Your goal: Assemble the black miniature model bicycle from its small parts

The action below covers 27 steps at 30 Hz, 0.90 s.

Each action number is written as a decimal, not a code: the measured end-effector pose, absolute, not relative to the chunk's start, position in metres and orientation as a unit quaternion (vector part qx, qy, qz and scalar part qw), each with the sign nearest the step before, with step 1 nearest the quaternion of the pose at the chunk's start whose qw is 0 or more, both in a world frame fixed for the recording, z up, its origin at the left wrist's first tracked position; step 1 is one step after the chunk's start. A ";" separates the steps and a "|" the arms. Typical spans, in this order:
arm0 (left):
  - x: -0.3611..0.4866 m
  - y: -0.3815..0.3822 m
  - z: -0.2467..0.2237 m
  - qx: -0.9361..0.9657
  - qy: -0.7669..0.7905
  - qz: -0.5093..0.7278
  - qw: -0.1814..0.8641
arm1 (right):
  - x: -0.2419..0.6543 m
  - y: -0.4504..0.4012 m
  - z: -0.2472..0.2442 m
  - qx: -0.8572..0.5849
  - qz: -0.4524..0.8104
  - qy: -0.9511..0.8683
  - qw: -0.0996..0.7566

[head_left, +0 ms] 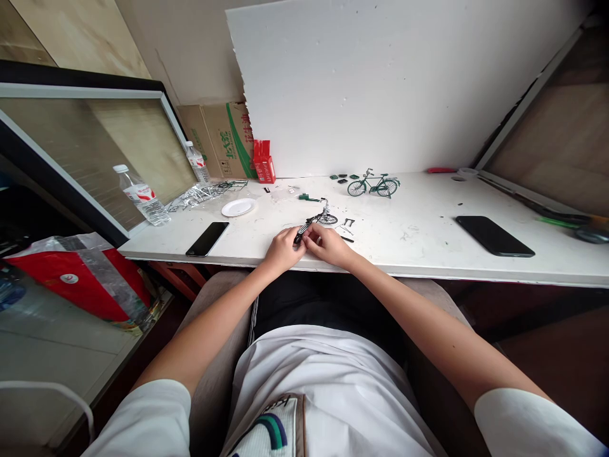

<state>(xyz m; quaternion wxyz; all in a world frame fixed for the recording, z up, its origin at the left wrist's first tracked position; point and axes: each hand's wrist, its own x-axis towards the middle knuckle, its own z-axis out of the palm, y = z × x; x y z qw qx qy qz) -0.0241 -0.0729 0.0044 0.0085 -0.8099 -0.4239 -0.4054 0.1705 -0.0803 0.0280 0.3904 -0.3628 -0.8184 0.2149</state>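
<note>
Close together at the table's front edge, my left hand (285, 247) and my right hand (328, 245) are both closed on a black model bicycle (327, 219). Its front wheel and handlebar stick out beyond my fingers, while its rear part is mostly covered by them. Small loose dark parts (349, 223) lie just right of the wheel. Behind it rests a small green tool-like piece (309, 198) with a thin stem. Farther back stands a complete green model bicycle (373, 184).
On the white table (409, 254) lie a black phone (208, 239) at left and a larger black phone (495, 235) at right. A white paper plate (238, 207), silvery part frames (200, 195), two water bottles (141, 195) and a red box (264, 162) stand at the back left.
</note>
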 end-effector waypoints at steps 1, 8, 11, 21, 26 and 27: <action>-0.024 -0.073 0.004 -0.810 -0.424 -0.405 0.010 | 0.170 -0.080 0.028 -0.362 0.213 -0.819 0.390; -0.024 -0.073 0.004 -0.812 -0.422 -0.403 0.011 | 0.171 -0.080 0.028 -0.363 0.210 -0.820 0.390; -0.024 -0.074 0.005 -0.812 -0.424 -0.401 0.013 | 0.171 -0.081 0.028 -0.362 0.208 -0.821 0.389; -0.025 -0.072 0.004 -0.811 -0.424 -0.403 0.011 | 0.171 -0.081 0.029 -0.367 0.213 -0.819 0.386; -0.025 -0.073 0.004 -0.813 -0.422 -0.402 0.009 | 0.171 -0.081 0.029 -0.367 0.208 -0.821 0.385; -0.025 -0.073 0.003 -0.813 -0.422 -0.402 0.010 | 0.171 -0.081 0.028 -0.367 0.207 -0.820 0.387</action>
